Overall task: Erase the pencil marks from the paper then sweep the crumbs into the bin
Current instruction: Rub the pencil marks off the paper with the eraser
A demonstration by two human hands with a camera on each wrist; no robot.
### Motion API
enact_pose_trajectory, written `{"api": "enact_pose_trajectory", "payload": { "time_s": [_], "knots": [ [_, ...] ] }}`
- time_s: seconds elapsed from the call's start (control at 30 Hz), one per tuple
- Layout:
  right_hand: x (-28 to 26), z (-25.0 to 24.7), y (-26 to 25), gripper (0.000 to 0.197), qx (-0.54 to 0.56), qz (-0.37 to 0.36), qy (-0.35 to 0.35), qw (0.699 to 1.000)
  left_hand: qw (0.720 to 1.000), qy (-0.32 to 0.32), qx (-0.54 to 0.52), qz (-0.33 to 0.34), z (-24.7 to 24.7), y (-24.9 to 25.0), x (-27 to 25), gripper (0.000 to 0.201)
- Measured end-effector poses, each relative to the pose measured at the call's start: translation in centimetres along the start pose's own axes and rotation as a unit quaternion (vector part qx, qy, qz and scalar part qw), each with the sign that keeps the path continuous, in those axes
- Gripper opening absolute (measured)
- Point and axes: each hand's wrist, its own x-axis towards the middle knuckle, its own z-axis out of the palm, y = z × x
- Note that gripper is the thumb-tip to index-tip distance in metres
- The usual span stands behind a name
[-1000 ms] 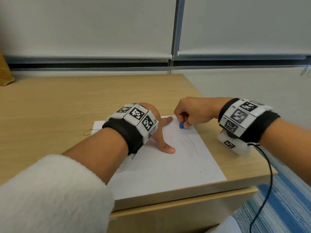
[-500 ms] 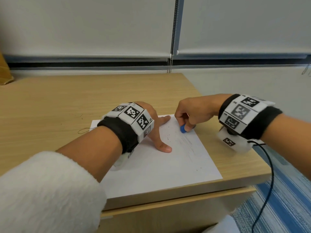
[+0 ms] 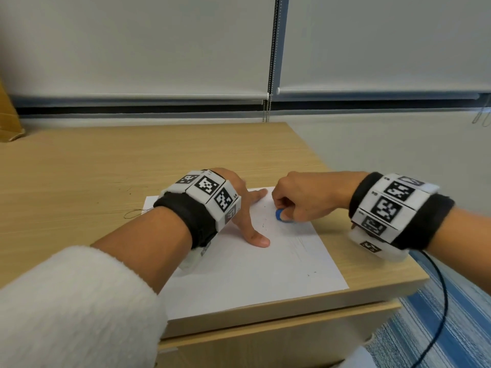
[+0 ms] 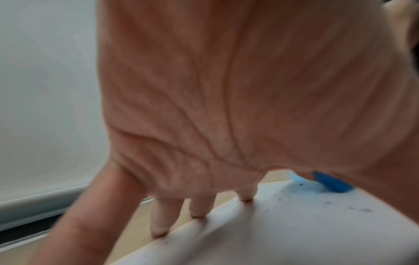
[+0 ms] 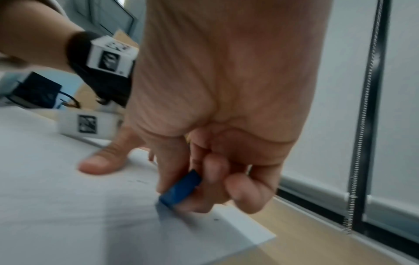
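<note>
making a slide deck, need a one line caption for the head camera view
Right hand pinches a blue eraser against the paper while the left hand presses the sheet flat.

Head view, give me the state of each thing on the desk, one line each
White paper sheet: flat on the wooden desk, faint pencil marks and dark crumbs left.
Small blue eraser: pinched, tip on the sheet.
Right hand: grips the eraser.
Left hand: fingers spread, pressing the sheet.

No legible text or labels
</note>
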Motion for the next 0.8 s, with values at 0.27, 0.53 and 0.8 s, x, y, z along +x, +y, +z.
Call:
{"api": "enact_pose_trajectory", "payload": {
  "time_s": [0.27,0.53,0.8],
  "knots": [
    [-0.7,0.0,0.4,0.022,-0.042,0.013,-0.022,0.999,1.000,0.000,-0.009,0.001,-0.1,0.0,-0.4,0.117],
    [-0.4,-0.1,0.8,0.027,-0.006,0.008,-0.015,1.000,1.000,0.006,-0.005,0.000,0.0,0.1,-0.3,0.117],
    [-0.2,0.1,1.7,0.037,0.010,0.014,-0.014,1.000,1.000,0.007,0.000,-0.004,0.0,0.0,0.0,0.119]
  ]
}}
